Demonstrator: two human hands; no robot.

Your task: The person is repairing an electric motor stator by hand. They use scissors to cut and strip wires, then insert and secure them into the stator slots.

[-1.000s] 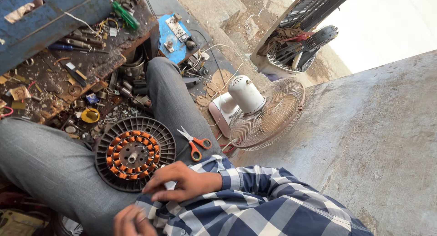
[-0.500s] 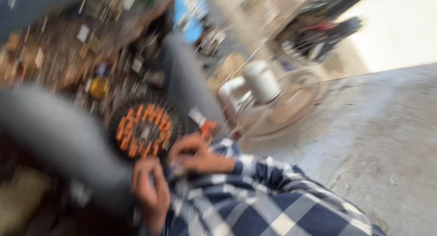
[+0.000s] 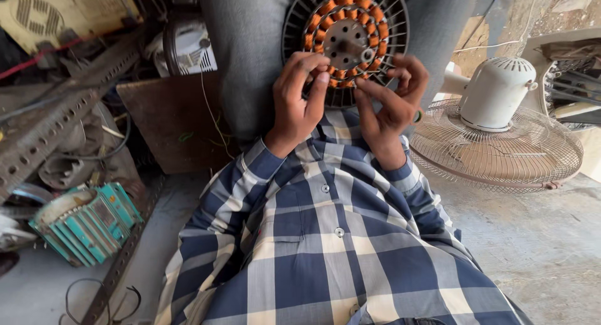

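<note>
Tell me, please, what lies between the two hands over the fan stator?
In the head view, a few orange windings of the stator show between the left hand and right hand; nothing else.

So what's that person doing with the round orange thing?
A person in a checked shirt sits with a fan stator resting on a leg. It is a dark round frame ringed with orange wire coils. The left hand and right hand both have fingertips at the coils on its near edge. A white fan lies on the floor to the right, and a teal motor sits to the left.
</note>
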